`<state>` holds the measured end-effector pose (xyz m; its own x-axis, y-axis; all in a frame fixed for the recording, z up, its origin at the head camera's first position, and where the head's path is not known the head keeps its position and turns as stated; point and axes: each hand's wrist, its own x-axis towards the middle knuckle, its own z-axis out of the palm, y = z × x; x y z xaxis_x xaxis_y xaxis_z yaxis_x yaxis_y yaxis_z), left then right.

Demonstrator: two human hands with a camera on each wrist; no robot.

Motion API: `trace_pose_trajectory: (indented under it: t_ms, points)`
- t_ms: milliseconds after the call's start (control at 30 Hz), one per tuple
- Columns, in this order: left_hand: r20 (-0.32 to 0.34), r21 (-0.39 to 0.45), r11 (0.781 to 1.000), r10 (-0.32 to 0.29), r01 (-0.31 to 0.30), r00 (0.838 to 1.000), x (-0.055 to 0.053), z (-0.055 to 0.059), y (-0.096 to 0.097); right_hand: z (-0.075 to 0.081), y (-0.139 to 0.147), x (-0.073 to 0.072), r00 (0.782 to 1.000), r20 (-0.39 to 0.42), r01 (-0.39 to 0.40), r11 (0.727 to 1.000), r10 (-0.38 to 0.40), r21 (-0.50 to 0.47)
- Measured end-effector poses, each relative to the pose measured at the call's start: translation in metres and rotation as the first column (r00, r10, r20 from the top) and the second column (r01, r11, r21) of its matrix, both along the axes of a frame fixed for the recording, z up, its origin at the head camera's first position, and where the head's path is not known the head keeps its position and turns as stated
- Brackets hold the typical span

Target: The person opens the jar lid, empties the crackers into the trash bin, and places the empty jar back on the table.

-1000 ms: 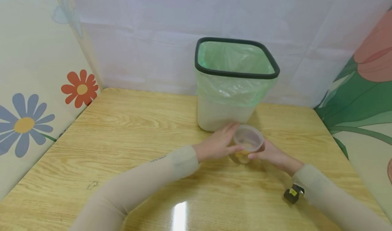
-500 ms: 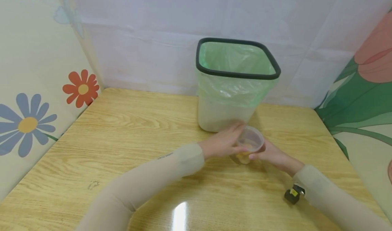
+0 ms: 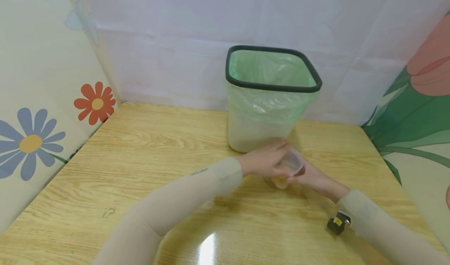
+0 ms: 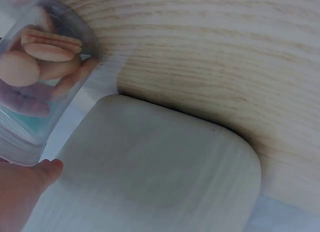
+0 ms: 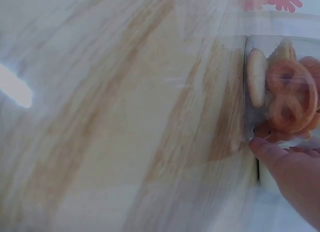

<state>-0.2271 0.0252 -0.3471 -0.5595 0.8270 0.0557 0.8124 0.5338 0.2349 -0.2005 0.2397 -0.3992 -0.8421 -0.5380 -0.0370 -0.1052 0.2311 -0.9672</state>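
Note:
A clear round plastic jar [image 3: 294, 162] stands on the table in front of the bin, its top facing up. Assorted biscuits [image 4: 50, 54] show through its wall, among them a looped, pretzel-shaped biscuit [image 5: 287, 99]. My right hand [image 3: 314, 179] grips the jar from the right, thumb at the near side. Across the top from the left lies my left hand [image 3: 266, 160], thumb in front and fingers behind, gripping the rim and covering part of it. Motion blurs this hand. I cannot tell whether a see-through lid covers the mouth.
Right behind the jar stands a pale waste bin [image 3: 258, 130] with a dark rim and a green liner [image 3: 267, 105]. A small black device [image 3: 336, 223] is at the right wrist. White cloth [image 3: 175, 62] backs the wooden table [image 3: 158, 140].
My left hand has slid rightward from the jar's left side, over the top, and now hides more of the rim. The right hand and jar have hardly moved.

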Motion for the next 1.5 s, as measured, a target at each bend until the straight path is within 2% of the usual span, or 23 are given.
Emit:
trace_pose_trajectory:
  t_ms: [167, 267, 433, 733, 1067, 1233, 1500]
  points:
    - [-0.077, -0.048, 0.997, -0.063, 0.060, 0.995, -0.005, -0.001, 0.003, -0.001, 0.002, -0.001, 1.000, -0.001, -0.011, 1.000, 0.011, 0.002]
    - [-0.076, -0.075, 0.995, -0.064, 0.059, 0.995, -0.005, -0.002, 0.005, -0.001, 0.002, -0.001, 1.000, 0.004, -0.016, 1.000, 0.016, 0.005]
    - [-0.052, -0.086, 0.996, -0.021, 0.016, 0.998, -0.002, -0.002, 0.006, 0.000, 0.002, -0.001, 1.000, -0.005, -0.014, 1.000, 0.014, 0.027]
    - [-0.049, -0.050, 0.999, 0.009, -0.011, 0.999, 0.001, -0.005, 0.007, 0.000, 0.002, -0.001, 1.000, -0.010, -0.003, 1.000, 0.003, 0.014]
    - [-0.101, -0.097, 0.995, 0.024, -0.034, 0.995, 0.006, -0.006, 0.009, 0.002, 0.002, 0.001, 1.000, -0.011, -0.003, 1.000, 0.003, 0.016]
    - [-0.099, -0.092, 0.994, 0.043, -0.053, 0.994, 0.008, -0.006, 0.009, 0.003, 0.001, 0.001, 1.000, -0.015, -0.002, 1.000, 0.002, 0.015]
    - [-0.134, -0.055, 0.990, 0.122, -0.130, 0.983, 0.016, -0.007, 0.012, 0.005, 0.000, 0.004, 1.000, 0.015, 0.005, 1.000, -0.005, 0.025]
